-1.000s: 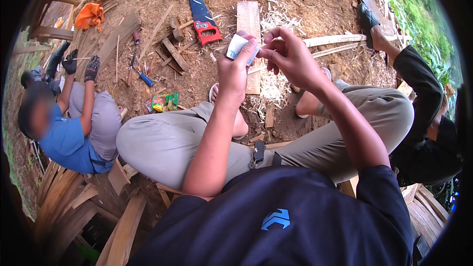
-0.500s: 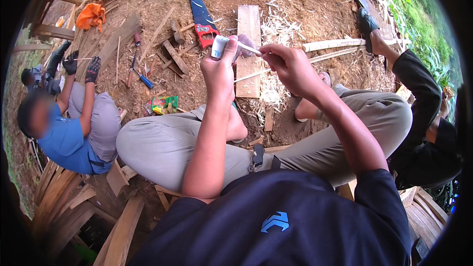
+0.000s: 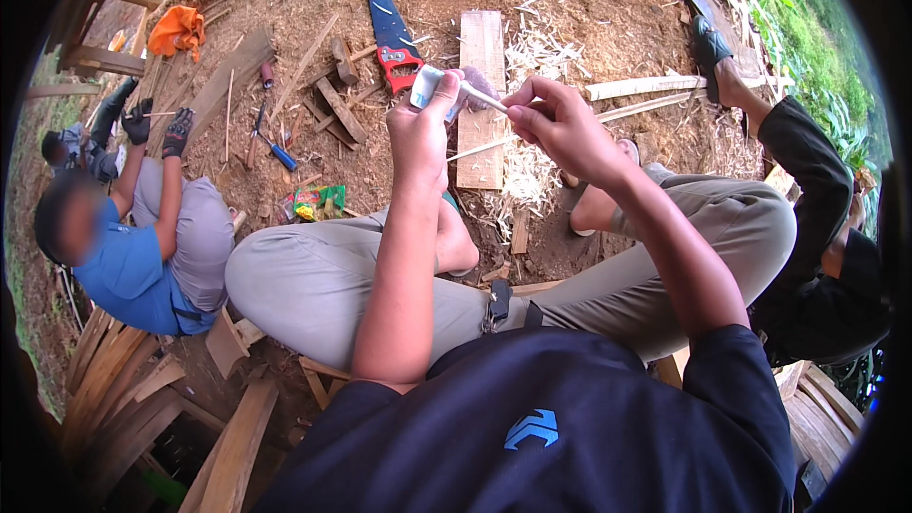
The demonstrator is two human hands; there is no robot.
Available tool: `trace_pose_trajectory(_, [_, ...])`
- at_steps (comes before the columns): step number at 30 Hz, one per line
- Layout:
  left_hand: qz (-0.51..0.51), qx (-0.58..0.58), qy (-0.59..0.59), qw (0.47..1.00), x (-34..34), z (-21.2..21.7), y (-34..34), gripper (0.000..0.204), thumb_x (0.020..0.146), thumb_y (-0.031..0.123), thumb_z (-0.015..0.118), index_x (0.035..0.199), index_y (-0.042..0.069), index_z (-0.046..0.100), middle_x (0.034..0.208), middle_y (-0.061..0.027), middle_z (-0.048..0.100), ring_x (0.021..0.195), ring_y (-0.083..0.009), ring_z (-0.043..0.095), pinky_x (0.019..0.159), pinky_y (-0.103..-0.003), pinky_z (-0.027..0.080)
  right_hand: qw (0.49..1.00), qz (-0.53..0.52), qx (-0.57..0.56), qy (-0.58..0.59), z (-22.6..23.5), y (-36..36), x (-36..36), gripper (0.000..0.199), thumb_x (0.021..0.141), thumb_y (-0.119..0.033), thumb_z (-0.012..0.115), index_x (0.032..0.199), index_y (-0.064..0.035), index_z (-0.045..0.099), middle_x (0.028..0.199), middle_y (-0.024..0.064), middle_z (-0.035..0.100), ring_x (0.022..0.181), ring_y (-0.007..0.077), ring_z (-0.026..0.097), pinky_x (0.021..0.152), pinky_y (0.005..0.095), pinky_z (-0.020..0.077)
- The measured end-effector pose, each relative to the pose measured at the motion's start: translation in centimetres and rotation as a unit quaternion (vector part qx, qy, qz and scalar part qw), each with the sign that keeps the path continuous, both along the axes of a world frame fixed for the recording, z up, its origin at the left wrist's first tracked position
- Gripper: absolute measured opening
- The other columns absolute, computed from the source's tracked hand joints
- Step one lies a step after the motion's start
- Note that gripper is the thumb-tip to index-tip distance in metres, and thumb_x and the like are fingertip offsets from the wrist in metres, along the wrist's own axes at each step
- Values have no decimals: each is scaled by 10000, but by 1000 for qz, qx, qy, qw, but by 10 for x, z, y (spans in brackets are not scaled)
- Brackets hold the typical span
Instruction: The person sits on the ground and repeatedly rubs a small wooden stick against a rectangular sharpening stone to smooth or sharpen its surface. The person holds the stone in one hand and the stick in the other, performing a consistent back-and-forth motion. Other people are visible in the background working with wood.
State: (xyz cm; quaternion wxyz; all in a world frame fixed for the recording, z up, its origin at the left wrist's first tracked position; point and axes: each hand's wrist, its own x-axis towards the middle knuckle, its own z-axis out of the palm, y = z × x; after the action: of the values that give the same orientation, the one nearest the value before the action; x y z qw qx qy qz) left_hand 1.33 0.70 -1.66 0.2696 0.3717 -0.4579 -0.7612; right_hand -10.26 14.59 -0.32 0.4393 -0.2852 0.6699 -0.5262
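Observation:
In front of me, my left hand (image 3: 421,133) is closed, its thumb pressing a folded white sheet with blue print (image 3: 426,87). A thin pale stick (image 3: 486,98) runs from this hand to my right hand (image 3: 560,128), whose fingertips pinch its other end. The stick slopes slightly down to the right. My left fingers hide where it meets the sheet. Behind it, a greyish-purple lump (image 3: 471,93), whose kind I cannot make out, appears against a wooden plank (image 3: 481,47) on the ground.
A handsaw (image 3: 388,19) with a red handle lies beyond my left hand. Wood blocks (image 3: 340,109), a blue-handled tool (image 3: 282,156) and a colourful packet (image 3: 318,201) are to its left. Pale shavings (image 3: 541,57) cover the ground. A gloved co-worker (image 3: 142,237) sits at left; another person's leg (image 3: 727,85) extends at right.
My right hand has shifted slightly down and right, and the stick's right end is a little lower. My left hand stays nearly in place, still gripping the folded sheet.

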Motion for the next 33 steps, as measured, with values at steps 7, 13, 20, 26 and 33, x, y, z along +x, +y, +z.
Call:
trace_pose_trajectory(7, [49, 3, -11, 999, 7, 4, -18, 183, 888, 211, 701, 994, 62, 695, 921, -23, 696, 723, -76, 605, 627, -224, 423, 971, -14, -42, 235, 6, 0, 14, 107, 937, -82, 595, 1006, -3, 579, 744, 112, 631, 656, 171, 599, 587, 310, 455])
trace_pose_trajectory(13, [47, 47, 11, 998, 8, 3, -15, 196, 890, 214, 701, 1011, 60, 685, 894, -6, 677, 733, -81, 603, 616, -212, 419, 917, -23, -56, 395, 8, 5, 14, 78, 902, -87, 561, 961, -39, 575, 823, 180, 651, 728, 389, 635, 585, 448, 489])
trace_pose_trajectory(20, [26, 38, -2, 999, 3, 3, -11, 214, 903, 215, 685, 1055, 68, 651, 907, -3, 646, 771, -93, 587, 606, -224, 425, 840, -43, -102, 531, -3, 4, 12, 72, 877, -28, 613, 949, -35, 609, 720, 115, 616, 638, 305, 614, 547, 395, 476])
trace_pose_trajectory(26, [64, 20, 28, 997, 8, 11, -19, 179, 885, 200, 710, 975, 48, 676, 862, -11, 670, 705, -82, 598, 590, -216, 418, 874, -41, -116, 471, 4, 7, 0, 96, 889, -39, 610, 981, -52, 635, 763, 131, 643, 647, 302, 630, 554, 380, 482])
trace_pose_trajectory(33, [59, 13, 28, 998, 12, 9, -27, 185, 870, 199, 729, 966, 54, 663, 831, -13, 650, 690, -98, 585, 593, -230, 426, 997, 3, -23, 75, -2, 1, -4, 134, 964, -130, 582, 942, 0, 603, 686, -29, 505, 638, 47, 427, 575, 222, 373])
